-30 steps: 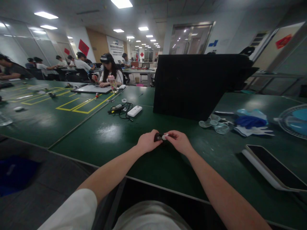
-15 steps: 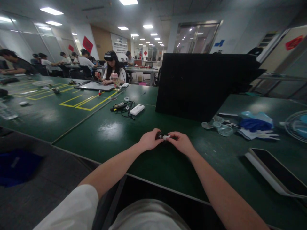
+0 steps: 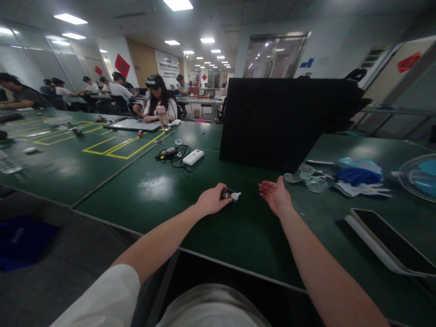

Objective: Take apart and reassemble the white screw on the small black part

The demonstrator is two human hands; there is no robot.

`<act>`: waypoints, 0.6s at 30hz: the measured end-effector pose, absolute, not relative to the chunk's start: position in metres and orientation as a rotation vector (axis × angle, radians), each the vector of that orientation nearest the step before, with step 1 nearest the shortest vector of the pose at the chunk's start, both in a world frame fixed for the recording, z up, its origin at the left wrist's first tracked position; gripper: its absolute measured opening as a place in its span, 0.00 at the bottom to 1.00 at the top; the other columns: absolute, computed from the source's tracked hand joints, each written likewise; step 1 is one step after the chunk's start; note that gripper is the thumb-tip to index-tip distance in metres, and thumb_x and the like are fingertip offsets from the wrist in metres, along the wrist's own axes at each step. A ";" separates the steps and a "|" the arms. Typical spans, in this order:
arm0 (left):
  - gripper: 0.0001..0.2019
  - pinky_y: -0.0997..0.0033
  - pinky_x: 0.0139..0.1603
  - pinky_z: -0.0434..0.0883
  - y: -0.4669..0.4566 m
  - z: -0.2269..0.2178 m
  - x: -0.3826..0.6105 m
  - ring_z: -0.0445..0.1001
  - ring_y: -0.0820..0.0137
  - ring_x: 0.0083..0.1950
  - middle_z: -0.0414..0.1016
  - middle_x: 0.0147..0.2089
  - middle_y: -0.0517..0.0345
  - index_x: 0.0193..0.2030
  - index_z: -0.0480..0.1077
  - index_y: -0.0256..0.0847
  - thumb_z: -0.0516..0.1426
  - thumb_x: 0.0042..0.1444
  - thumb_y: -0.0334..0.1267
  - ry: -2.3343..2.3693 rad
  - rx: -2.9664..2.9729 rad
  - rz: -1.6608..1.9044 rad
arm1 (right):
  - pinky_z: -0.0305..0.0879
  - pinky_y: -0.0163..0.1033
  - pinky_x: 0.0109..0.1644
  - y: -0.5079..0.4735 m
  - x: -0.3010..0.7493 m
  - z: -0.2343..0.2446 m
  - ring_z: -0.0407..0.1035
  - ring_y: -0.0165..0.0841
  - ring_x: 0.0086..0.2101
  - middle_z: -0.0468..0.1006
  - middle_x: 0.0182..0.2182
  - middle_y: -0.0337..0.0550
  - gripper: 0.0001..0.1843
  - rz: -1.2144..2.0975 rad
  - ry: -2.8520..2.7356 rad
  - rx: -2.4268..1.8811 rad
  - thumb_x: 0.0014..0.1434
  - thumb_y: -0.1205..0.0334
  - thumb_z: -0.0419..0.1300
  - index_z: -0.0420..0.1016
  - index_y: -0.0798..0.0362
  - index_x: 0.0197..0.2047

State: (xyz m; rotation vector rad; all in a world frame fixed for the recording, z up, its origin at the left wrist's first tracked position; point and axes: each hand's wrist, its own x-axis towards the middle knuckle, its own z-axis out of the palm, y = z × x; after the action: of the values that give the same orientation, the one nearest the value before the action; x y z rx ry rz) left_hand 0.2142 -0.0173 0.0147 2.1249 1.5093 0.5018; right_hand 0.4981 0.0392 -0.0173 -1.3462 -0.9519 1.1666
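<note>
Your left hand [image 3: 211, 200] grips the dark piece [image 3: 223, 193] over the counter [image 3: 218, 245], fingers closed round it, probably so its white end [image 3: 235, 196] stays accessible; your right hand [image 3: 278, 198], fingers extended, is apart and empty.

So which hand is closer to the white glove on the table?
Right. The right hand is open, to the left of the white glove; the left hand is farther left, holding a small black-and-white object.
</note>
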 end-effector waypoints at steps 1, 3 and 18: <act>0.23 0.68 0.45 0.72 -0.017 0.014 0.214 0.77 0.63 0.48 0.77 0.51 0.54 0.58 0.61 0.48 0.57 0.59 0.53 1.508 2.131 0.512 | 0.74 0.41 0.37 0.040 0.498 -0.018 0.77 0.41 0.42 0.79 0.47 0.58 0.39 1.185 -0.932 -1.333 0.62 0.30 0.37 0.74 0.54 0.44; 0.24 0.66 0.45 0.72 -0.016 0.011 0.213 0.77 0.62 0.48 0.77 0.49 0.54 0.58 0.62 0.48 0.57 0.58 0.53 1.497 2.145 0.543 | 0.74 0.40 0.35 0.039 0.495 -0.019 0.77 0.40 0.39 0.81 0.43 0.56 0.37 1.206 -0.909 -1.328 0.63 0.31 0.39 0.75 0.54 0.41; 0.21 0.52 0.60 0.61 0.001 0.001 0.110 0.65 0.54 0.58 0.67 0.55 0.47 0.52 0.68 0.44 0.60 0.50 0.30 2.005 2.585 0.736 | 0.71 0.38 0.28 0.035 0.491 -0.014 0.74 0.37 0.31 0.81 0.35 0.53 0.35 1.228 -0.973 -1.334 0.63 0.32 0.43 0.78 0.53 0.38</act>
State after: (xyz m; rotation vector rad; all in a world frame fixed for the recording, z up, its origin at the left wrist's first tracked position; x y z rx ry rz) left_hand 0.1099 0.0007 0.0015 2.5848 2.0051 0.7364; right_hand 0.4909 0.0347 -0.0141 -1.3337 -0.9729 1.2282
